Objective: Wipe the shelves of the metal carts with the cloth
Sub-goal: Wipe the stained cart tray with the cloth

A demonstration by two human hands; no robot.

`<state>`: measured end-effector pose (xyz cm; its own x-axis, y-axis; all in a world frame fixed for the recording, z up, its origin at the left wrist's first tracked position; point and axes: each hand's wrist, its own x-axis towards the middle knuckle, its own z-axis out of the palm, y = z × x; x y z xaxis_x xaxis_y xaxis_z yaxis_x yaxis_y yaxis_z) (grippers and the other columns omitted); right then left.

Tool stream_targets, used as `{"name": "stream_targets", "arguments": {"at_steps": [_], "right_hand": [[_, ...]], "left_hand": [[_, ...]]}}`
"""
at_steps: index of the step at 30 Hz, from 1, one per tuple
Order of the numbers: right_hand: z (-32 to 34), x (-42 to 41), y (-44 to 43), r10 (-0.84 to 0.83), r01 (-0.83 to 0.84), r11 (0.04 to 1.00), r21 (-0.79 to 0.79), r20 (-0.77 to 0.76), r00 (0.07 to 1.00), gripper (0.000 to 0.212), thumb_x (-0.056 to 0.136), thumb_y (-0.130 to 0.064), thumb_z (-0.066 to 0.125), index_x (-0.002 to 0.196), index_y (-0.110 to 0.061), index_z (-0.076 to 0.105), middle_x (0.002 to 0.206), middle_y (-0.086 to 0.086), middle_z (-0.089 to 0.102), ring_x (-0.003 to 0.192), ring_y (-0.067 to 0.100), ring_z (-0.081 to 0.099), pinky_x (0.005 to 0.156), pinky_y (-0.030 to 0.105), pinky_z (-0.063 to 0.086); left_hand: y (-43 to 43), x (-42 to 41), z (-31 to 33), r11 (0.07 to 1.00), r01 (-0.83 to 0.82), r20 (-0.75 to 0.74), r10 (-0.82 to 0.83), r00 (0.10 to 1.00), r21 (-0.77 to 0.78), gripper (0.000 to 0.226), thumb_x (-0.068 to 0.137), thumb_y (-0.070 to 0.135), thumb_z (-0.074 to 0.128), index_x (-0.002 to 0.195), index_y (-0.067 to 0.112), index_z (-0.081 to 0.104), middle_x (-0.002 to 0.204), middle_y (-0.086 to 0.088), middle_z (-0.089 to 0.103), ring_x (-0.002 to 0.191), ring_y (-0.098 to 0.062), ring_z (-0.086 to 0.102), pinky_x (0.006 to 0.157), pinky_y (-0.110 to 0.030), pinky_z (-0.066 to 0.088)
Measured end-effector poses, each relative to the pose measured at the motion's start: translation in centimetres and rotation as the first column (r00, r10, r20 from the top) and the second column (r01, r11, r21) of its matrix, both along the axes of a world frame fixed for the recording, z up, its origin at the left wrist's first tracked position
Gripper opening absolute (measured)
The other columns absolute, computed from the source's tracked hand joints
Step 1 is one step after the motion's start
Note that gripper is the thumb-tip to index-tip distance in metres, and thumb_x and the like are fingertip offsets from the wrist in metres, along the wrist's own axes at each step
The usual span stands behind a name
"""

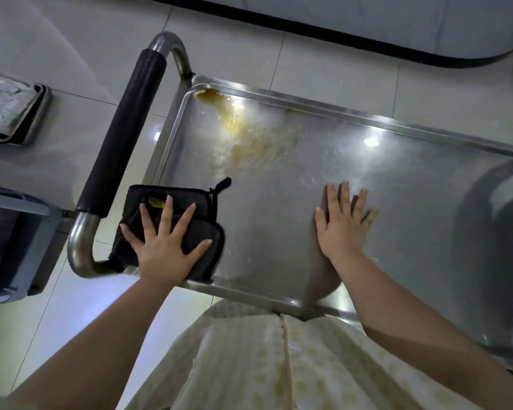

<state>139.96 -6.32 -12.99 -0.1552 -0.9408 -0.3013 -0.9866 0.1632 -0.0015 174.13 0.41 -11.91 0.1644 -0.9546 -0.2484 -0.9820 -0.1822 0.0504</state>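
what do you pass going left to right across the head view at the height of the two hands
bent steel handle tube → black folded cloth pressed under the left hand → bare stretch of shiny steel cart shelf → right hand laid flat on that shelf

This is looking like a food-service back area, perhaps a canteen or commercial kitchen. A stainless-steel service cart point(397, 121) with a raised-rim shelf and a black foam-padded push handle point(122, 134) is standing on pale glossy floor tiles point(249, 54). An amber liquid spill point(231, 116) is pooling in the shelf's far corner. A dark-rimmed rectangular metal tray point(37, 113) is sitting at the left, its pale contents too blurred to identify.
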Motion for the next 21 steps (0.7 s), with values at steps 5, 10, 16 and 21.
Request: {"name": "stream_targets", "arguments": {"at_steps": [5,10,16,21], "right_hand": [[-0.8,-0.1,-0.4,0.004,-0.005,0.999,-0.052,-0.024,1.000,0.065,0.096,-0.058,0.003,0.156,-0.034,-0.002,0.165,0.000,-0.007,0.147,0.043,-0.011,0.113,0.052,-0.022],[-1.2,-0.3,-1.0,-0.010,0.009,0.996,-0.087,-0.010,1.000,0.063,0.098,-0.055,0.012,0.156,-0.032,0.006,0.165,0.003,0.004,0.146,0.046,-0.002,0.115,0.053,-0.017],[-1.5,-0.4,-1.0,-0.005,0.013,0.990,-0.139,0.053,0.999,0.063,0.097,-0.053,0.024,0.156,-0.034,0.012,0.164,0.002,0.010,0.147,0.045,0.003,0.117,0.057,-0.005],[-1.4,-0.6,-1.2,-0.011,0.020,0.988,-0.154,0.059,0.998,0.062,0.097,-0.055,0.025,0.155,-0.038,0.014,0.164,-0.002,0.012,0.149,0.041,0.003,0.118,0.054,-0.005]], "left_hand": [[-0.7,-0.2,-0.1,0.999,0.020,0.008,-0.020,1.000,0.026,0.077,0.080,0.087,0.016,0.149,0.056,0.005,0.164,0.009,0.003,0.147,-0.041,-0.014,0.107,-0.075,-0.006],[-4.3,-2.9,-0.3,0.996,0.067,0.022,-0.068,0.997,0.050,0.077,0.077,0.091,0.008,0.144,0.061,-0.012,0.163,0.013,-0.007,0.145,-0.040,-0.021,0.106,-0.076,-0.006],[-13.3,-13.9,-1.1,0.976,0.217,-0.058,-0.215,0.975,0.023,0.081,0.073,0.094,0.000,0.144,0.059,-0.012,0.163,0.012,-0.011,0.143,-0.042,-0.024,0.102,-0.074,-0.013],[-16.6,-17.5,-0.8,0.970,0.242,-0.109,-0.237,0.965,0.030,0.081,0.073,0.093,0.005,0.146,0.058,-0.004,0.163,0.012,-0.009,0.144,-0.040,-0.024,0.104,-0.072,-0.016]]}}
